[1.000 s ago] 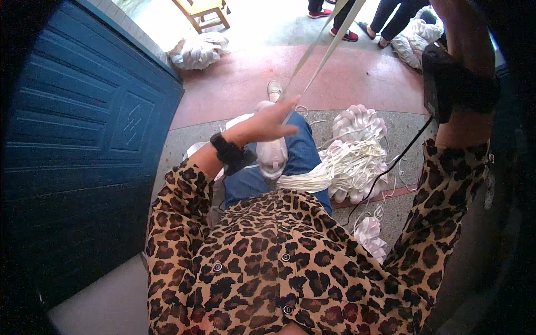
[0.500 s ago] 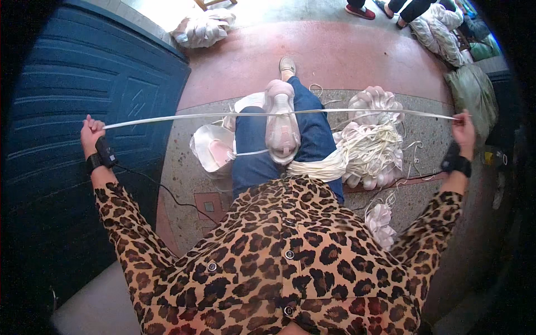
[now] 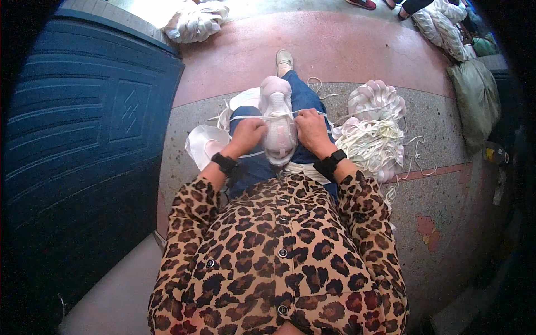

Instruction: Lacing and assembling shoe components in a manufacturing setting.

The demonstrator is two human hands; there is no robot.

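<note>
Now two hands, left hand (image 3: 247,135) and right hand (image 3: 311,129), fingers gripping one pale shoe (image 3: 278,127)

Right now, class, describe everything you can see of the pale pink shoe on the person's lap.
The pale pink shoe is a sneaker of soft, padded-looking material with a thick pale sole. It lies lengthwise on the blue-jeaned lap, one end pointing away from the person. A white lace runs across its upper. The left hand grips its left side and the right hand its right side, each at a lace end.
</note>
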